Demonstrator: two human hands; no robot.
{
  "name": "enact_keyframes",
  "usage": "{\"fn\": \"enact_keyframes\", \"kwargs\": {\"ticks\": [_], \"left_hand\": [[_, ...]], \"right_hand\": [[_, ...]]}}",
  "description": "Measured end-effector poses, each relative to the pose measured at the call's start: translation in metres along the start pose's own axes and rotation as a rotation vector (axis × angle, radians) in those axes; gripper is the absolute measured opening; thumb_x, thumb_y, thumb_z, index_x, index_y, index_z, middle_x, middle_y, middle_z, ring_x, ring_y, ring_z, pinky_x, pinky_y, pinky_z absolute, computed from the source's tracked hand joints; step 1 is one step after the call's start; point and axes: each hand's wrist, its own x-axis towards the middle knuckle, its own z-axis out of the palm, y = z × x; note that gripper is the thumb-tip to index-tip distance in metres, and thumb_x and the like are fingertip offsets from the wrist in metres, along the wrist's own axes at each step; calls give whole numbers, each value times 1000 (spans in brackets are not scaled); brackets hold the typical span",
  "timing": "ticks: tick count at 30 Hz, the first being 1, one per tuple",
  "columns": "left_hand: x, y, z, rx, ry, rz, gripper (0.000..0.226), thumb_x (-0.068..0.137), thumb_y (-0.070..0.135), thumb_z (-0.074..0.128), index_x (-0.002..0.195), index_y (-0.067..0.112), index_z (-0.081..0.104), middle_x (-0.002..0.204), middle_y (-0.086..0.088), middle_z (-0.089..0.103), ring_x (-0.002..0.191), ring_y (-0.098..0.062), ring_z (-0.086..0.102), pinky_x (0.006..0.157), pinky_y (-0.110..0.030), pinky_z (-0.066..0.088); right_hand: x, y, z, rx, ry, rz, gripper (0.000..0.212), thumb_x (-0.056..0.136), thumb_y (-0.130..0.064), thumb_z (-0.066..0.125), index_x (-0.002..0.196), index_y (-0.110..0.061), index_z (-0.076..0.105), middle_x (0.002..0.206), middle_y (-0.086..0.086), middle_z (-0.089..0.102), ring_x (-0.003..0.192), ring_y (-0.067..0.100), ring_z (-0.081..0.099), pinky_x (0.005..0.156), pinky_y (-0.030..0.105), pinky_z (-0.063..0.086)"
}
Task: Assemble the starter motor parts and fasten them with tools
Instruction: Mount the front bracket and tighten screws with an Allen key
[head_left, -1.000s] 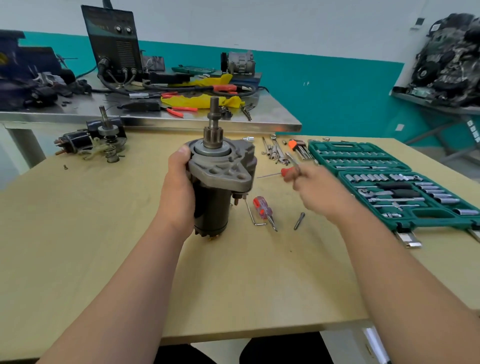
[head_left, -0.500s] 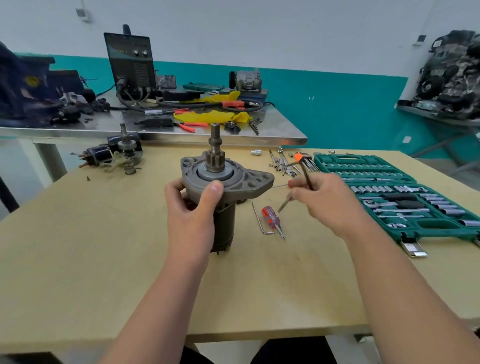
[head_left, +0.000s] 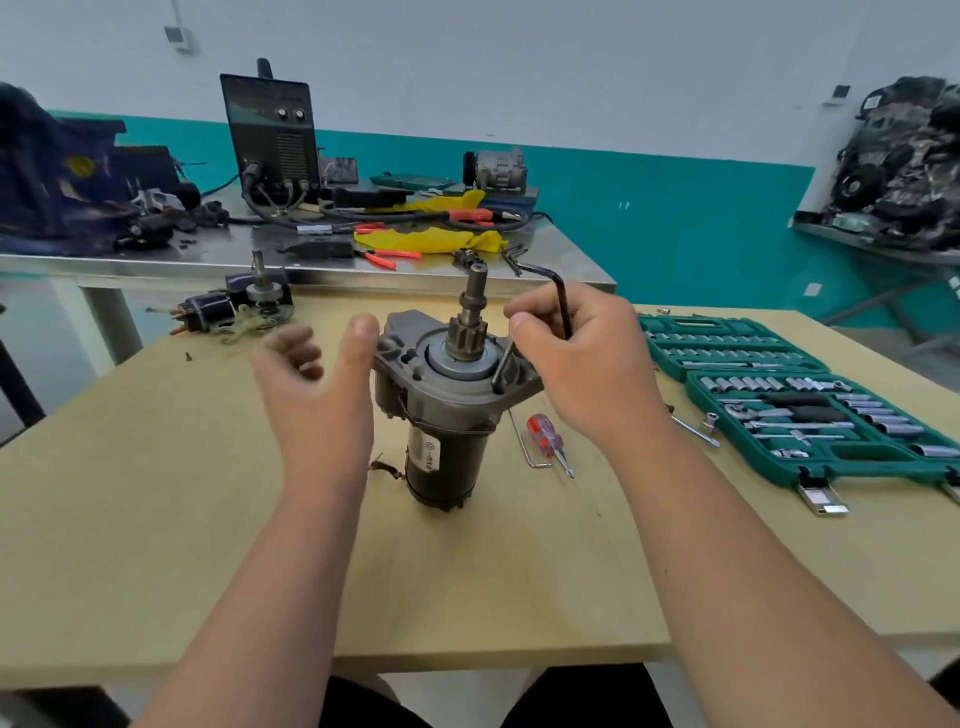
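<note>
Right hand (head_left: 587, 364) grips the hex key (head_left: 503, 369) seated in the motor (head_left: 447, 457); left hand (head_left: 311, 384) hangs open beside it. Unsteadied, the motor could topple under torque.

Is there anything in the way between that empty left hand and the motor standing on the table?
Nothing visible. The left hand hangs open right beside the starter motor, only air between. The right hand holds a hex key on its other side.

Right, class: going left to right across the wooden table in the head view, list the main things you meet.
Loose starter parts → left hand → starter motor → right hand, gripping a hex key → green socket set.
</note>
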Motion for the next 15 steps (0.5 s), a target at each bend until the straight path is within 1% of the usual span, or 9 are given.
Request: {"fn": "enact_keyframes", "kwargs": {"ticks": [1, 2, 3, 4, 6, 8, 11, 13, 15], "left_hand": [[9, 4, 2, 22, -131, -57, 62, 61, 66, 62, 112, 31, 51, 115, 4, 56, 100, -5, 54, 77, -20, 46], [13, 6, 6, 26, -278, -112, 65, 60, 62, 64, 116, 32, 53, 120, 2, 57, 103, -10, 58, 73, -22, 48], [16, 7, 10, -2, -383, -149, 58, 61, 54, 65, 114, 33, 59, 118, -1, 61, 97, -12, 63, 65, -21, 50], [18, 8, 13, -40, -422, -172, 47, 63, 45, 64, 109, 34, 64, 112, -4, 66, 89, -13, 67, 58, -21, 50], [22, 7, 14, -62, -399, -185, 37, 67, 35, 58, 103, 35, 67, 103, -5, 69, 78, -13, 66, 52, -24, 48], [25, 5, 12, -41, -398, -200, 37, 68, 35, 55, 104, 36, 66, 96, -1, 68, 73, -12, 63, 52, -25, 46], [25, 5, 12, -47, -413, -216, 36, 69, 35, 55, 104, 36, 66, 87, 4, 68, 70, -9, 62, 50, -23, 45], [24, 5, 12, -46, -420, -210, 36, 69, 35, 55, 104, 37, 66, 90, 3, 68, 71, -11, 62, 50, -23, 45], [24, 6, 11, -39, -421, -222, 36, 69, 36, 55, 104, 37, 66, 94, 0, 68, 75, -13, 62, 56, -28, 45]], "right_hand": [[0, 0, 0, -5, -22, -25, 24, 86, -17, 62, 77, -40, 62, 66, -31, 60, 68, -8, 58, 51, 4, 41], [-1, 0, 0, -11, -38, -55, 25, 86, -17, 62, 78, -41, 61, 66, -31, 60, 66, -7, 58, 51, 5, 41], [-2, 1, 1, -14, -47, -88, 27, 87, -15, 62, 79, -41, 60, 66, -31, 59, 64, -7, 57, 51, 5, 41], [-3, 2, 0, -13, -51, -118, 28, 87, -14, 63, 81, -41, 60, 64, -32, 58, 63, -7, 56, 52, 5, 41], [-5, 4, -2, -17, -62, -196, 25, 87, -9, 63, 85, -34, 64, 63, -30, 57, 63, -8, 55, 53, 4, 39], [-5, 2, -4, -96, -74, -342, 18, 85, -5, 65, 93, -20, 71, 73, -25, 59, 71, -4, 55, 63, 5, 40], [-3, -2, -5, -231, -89, -543, 13, 84, -2, 67, 94, -5, 73, 83, -2, 65, 78, 2, 53, 73, 11, 43], [-4, -3, -7, -258, -73, -526, 13, 84, -5, 67, 96, -7, 72, 84, -5, 65, 78, 3, 55, 73, 13, 46], [-7, -3, -8, -223, -61, -408, 15, 85, -11, 67, 99, -12, 70, 81, -17, 60, 75, -1, 58, 69, 11, 46]]}}
